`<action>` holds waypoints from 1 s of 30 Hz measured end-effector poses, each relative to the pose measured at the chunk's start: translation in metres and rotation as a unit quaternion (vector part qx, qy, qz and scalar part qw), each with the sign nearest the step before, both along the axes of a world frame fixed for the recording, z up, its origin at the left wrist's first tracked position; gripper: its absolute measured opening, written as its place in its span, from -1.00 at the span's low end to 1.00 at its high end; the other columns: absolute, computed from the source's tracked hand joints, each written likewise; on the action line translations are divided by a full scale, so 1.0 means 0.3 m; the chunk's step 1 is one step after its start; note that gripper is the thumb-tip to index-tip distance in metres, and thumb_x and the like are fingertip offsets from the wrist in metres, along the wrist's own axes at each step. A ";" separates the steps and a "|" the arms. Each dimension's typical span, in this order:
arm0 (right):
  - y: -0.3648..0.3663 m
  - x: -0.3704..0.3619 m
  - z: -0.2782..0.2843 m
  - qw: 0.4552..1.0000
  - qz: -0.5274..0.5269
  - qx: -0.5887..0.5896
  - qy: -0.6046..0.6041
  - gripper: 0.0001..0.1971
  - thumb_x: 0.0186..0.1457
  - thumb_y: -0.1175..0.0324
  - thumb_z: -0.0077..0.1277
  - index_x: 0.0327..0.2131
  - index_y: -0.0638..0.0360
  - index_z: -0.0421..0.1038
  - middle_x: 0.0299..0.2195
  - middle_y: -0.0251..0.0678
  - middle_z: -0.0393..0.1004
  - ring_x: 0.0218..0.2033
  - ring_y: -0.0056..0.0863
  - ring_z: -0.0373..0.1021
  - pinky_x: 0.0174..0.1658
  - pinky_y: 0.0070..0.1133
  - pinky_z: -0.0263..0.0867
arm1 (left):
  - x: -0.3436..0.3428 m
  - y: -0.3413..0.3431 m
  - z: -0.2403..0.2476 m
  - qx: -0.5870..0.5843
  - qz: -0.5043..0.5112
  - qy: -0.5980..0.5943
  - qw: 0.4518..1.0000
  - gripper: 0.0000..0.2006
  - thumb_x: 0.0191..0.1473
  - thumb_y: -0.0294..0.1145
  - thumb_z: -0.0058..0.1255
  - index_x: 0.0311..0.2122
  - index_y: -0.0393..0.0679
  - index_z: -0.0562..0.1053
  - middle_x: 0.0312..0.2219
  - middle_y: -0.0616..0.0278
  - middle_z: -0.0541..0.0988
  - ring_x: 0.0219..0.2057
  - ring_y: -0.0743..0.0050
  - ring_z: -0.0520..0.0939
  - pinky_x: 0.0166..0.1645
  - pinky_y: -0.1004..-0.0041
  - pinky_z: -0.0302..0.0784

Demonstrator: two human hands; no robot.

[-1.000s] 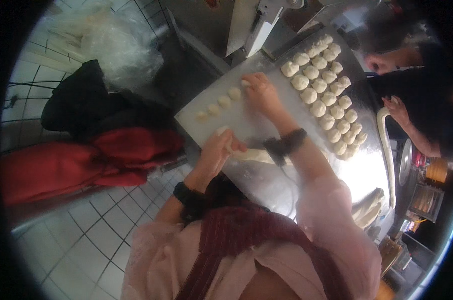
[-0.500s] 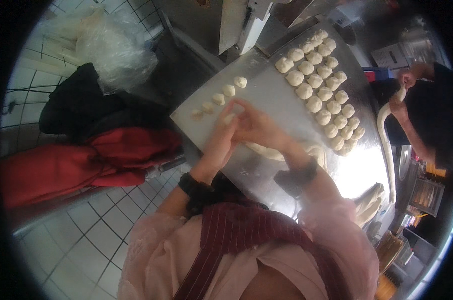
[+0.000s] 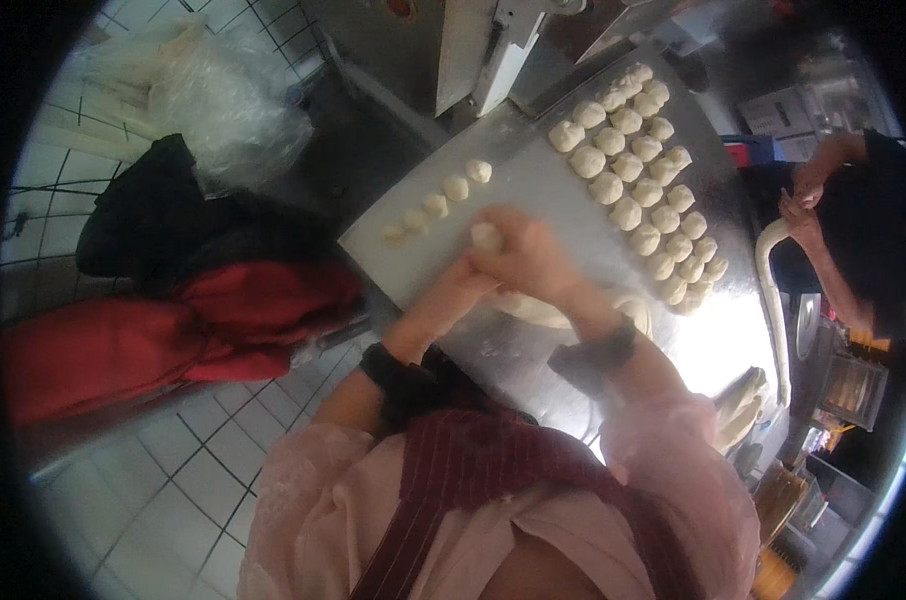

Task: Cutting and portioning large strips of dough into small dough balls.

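A pale dough ball (image 3: 487, 237) shows at the top of my joined hands, above the metal table. My right hand (image 3: 530, 250) is curled round it, slightly smeared by motion. My left hand (image 3: 463, 281) presses against the right from below, its fingers mostly covered. Ahead and to the left, small dough balls (image 3: 456, 187) lie in a slanting row. Under my right forearm a thick piece of dough (image 3: 533, 310) rests on the table, partly hidden.
Many larger dough balls (image 3: 627, 167) sit in rows on the metal table (image 3: 533, 160). At the right, a co-worker's hands (image 3: 803, 205) hold a long dough rope (image 3: 770, 300) along the table edge. Red cloth (image 3: 173, 330) and a clear plastic bag (image 3: 228, 110) are at the left.
My hands have turned and closed together, bringing the dough ball into clearer sight. The co-worker's hands have come closer together on the dough rope.
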State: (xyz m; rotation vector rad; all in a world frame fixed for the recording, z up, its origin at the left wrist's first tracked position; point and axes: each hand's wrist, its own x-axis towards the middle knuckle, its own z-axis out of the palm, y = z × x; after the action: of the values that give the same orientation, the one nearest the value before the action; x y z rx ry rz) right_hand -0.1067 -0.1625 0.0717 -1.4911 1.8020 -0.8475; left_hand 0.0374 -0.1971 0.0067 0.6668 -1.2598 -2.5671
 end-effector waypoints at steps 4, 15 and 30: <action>-0.035 -0.034 -0.050 0.994 -0.073 0.074 -0.029 -0.65 -0.12 0.30 0.12 -0.21 0.18 0.40 -0.32 -0.07 0.44 -0.28 -0.14 0.41 -0.19 -0.38 0.33 | -0.023 0.018 0.020 0.027 0.059 -0.004 0.998 -0.80 0.17 -0.31 -0.11 -0.15 -0.16 0.37 -0.37 0.36 0.45 -0.35 0.66 0.42 -0.18 0.56 0.33; -0.229 -0.234 -0.278 0.974 -0.084 -0.154 0.142 -0.70 -0.04 0.42 -0.01 -0.15 0.10 0.43 -0.15 -0.05 0.35 -0.13 -0.10 0.36 -0.08 -0.35 0.31 | 0.055 -0.024 -0.042 0.187 0.240 0.091 0.948 -0.75 0.24 -0.29 -0.29 -0.44 -0.17 0.34 -0.38 0.10 0.51 -0.29 0.28 0.53 -0.08 0.24 0.36; 0.029 -0.081 -0.023 0.997 0.043 0.053 -0.045 -0.53 -0.15 0.23 0.18 -0.13 0.22 0.41 -0.28 -0.10 0.44 -0.25 -0.22 0.42 -0.20 -0.43 0.33 | -0.092 -0.028 0.066 0.117 0.139 0.072 0.981 -0.50 0.24 -0.34 -0.24 0.26 -0.06 0.02 0.02 0.25 0.29 0.01 0.49 0.36 0.09 0.42 0.30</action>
State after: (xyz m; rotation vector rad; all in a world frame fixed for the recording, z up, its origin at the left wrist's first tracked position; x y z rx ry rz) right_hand -0.1311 -0.1537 0.0647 -1.4294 1.6788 -0.7538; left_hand 0.0099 -0.2054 0.0266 0.6344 -0.7675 -2.4944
